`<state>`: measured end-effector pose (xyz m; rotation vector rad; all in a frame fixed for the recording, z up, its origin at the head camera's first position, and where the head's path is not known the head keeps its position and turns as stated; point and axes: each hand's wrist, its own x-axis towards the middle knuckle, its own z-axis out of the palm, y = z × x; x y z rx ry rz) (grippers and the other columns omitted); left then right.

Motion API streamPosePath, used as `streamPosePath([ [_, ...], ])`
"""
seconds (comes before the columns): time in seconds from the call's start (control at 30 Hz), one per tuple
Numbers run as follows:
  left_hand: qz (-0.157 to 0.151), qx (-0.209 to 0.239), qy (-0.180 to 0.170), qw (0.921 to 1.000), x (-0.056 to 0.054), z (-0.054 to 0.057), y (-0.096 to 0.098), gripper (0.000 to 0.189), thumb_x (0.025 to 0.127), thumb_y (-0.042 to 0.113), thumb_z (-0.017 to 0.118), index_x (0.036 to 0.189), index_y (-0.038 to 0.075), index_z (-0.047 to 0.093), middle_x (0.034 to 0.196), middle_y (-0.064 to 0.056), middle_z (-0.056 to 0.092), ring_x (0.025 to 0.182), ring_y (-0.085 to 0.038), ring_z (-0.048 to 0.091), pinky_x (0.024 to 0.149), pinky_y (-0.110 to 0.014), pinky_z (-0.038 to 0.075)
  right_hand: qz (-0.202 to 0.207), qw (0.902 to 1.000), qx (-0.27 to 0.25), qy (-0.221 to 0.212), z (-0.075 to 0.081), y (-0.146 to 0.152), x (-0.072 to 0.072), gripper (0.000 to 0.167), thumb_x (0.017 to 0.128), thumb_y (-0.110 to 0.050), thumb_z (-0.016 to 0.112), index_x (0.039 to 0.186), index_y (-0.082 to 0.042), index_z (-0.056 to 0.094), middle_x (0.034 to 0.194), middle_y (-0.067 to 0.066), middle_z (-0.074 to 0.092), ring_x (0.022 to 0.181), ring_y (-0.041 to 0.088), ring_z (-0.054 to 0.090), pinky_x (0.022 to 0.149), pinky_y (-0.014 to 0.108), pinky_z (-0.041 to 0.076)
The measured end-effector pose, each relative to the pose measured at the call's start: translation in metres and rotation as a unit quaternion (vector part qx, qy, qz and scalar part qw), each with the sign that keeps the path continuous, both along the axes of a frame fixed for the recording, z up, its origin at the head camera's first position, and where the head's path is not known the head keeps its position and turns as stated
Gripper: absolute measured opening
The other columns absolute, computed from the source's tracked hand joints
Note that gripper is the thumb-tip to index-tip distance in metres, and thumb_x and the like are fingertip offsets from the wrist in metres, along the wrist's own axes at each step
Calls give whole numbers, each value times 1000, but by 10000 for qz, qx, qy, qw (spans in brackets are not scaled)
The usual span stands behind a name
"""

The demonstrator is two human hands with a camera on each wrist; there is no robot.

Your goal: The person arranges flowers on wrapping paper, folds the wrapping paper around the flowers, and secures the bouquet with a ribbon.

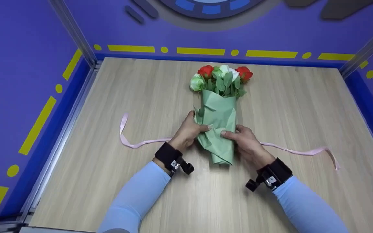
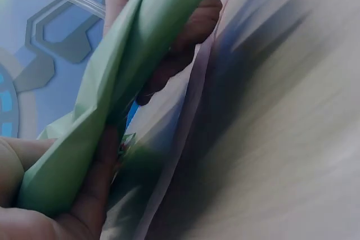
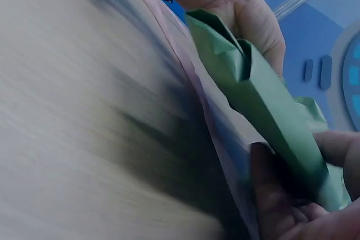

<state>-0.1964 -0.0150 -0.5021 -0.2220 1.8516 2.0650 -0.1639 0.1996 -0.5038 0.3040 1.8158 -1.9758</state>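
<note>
A bouquet wrapped in green paper (image 1: pixel 220 116) is held by both hands over the middle of the table. Red, white and pale green flowers (image 1: pixel 224 72) with leaves show at its far end. My left hand (image 1: pixel 188 131) grips the left side of the wrap, thumb on top. On the right side my right hand (image 1: pixel 246 142) grips it likewise, its fingers curled beneath as the right wrist view shows. Below the wrap a pink ribbon (image 2: pixel 188 105) stretches across the table; its middle is hidden in the head view by the bouquet and hands.
The ribbon's left end (image 1: pixel 124 129) curls on the wooden table (image 1: pixel 134 87), and its right end (image 1: pixel 330 155) bends toward the near side. Blue walls with yellow marks (image 1: pixel 200 51) stand along the back and both sides. Metal frame strips run along the corners.
</note>
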Motion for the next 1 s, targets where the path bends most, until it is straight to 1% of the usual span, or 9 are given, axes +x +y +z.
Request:
streamPosePath([
  [0.13, 182, 457, 3, 9988, 3, 2, 6, 81, 88, -2, 82, 155, 6, 38, 149, -14, 52, 134, -27, 55, 111, -34, 47, -95, 9988, -476, -53, 2, -4, 2, 58, 95, -7, 77, 142, 2, 44, 115, 6, 72, 101, 19, 75, 89, 33, 62],
  [0.3, 639, 1044, -152, 9924, 4, 5, 4, 48, 100, 9, 71, 143, 6, 48, 133, -10, 61, 120, -23, 62, 103, -33, 51, -680, 9948, -743, 172, 7, -8, 4, 52, 94, 1, 75, 138, -2, 47, 116, 5, 68, 100, 18, 74, 87, 32, 62],
  [0.4, 845, 1205, -78, 9891, 2, 6, 1, 38, 104, 10, 66, 138, 7, 52, 126, -8, 62, 113, -20, 64, 99, -31, 52, -974, 9917, -762, 352, 10, -11, 4, 51, 93, 1, 76, 136, -3, 49, 115, 3, 66, 100, 16, 72, 89, 30, 60],
  [0.47, 919, 1185, -7, 9887, 1, 5, 0, 38, 102, 9, 68, 136, 5, 53, 123, -8, 64, 109, -20, 66, 96, -30, 54, -1072, 9904, -731, 476, 12, -13, 4, 50, 92, 1, 77, 134, -3, 50, 114, 3, 66, 100, 15, 72, 89, 29, 60],
  [0.57, 898, 1064, 0, 9903, -1, 4, 1, 43, 98, 6, 73, 136, 2, 52, 123, -10, 65, 106, -21, 68, 90, -31, 58, -1027, 9901, -751, 592, 16, -17, 5, 49, 92, 1, 76, 134, -2, 51, 114, 3, 67, 99, 17, 72, 89, 30, 60],
  [0.7, 850, 695, 0, 9940, -1, 6, 5, 52, 96, 3, 75, 141, 1, 48, 129, -14, 63, 106, -23, 68, 86, -30, 59, -808, 9915, -806, 619, 19, -21, 6, 50, 92, 3, 75, 135, -1, 50, 114, 4, 68, 99, 18, 73, 90, 33, 61],
  [0.8, 913, 374, 140, 9950, -1, 9, 10, 54, 97, 4, 71, 144, 2, 46, 134, -17, 60, 110, -23, 66, 86, -29, 58, -725, 9919, -763, 707, 20, -23, 7, 53, 91, 5, 75, 137, 1, 49, 115, 4, 68, 101, 18, 73, 91, 32, 60],
  [0.9, 1305, 301, 262, 9906, -1, 11, 11, 51, 100, 9, 70, 144, 5, 47, 136, -15, 61, 113, -24, 66, 91, -31, 56, -757, 9917, -665, 801, 22, -24, 8, 55, 91, 6, 75, 139, 2, 49, 116, 4, 69, 103, 18, 72, 91, 31, 60],
  [1.0, 1786, 440, 324, 9824, -2, 15, 7, 50, 101, 10, 69, 146, 8, 47, 139, -13, 58, 121, -25, 61, 103, -36, 50, -908, 9907, -473, 900, 27, -24, 9, 58, 90, 5, 78, 140, 3, 49, 117, 5, 68, 102, 16, 72, 90, 30, 60],
])
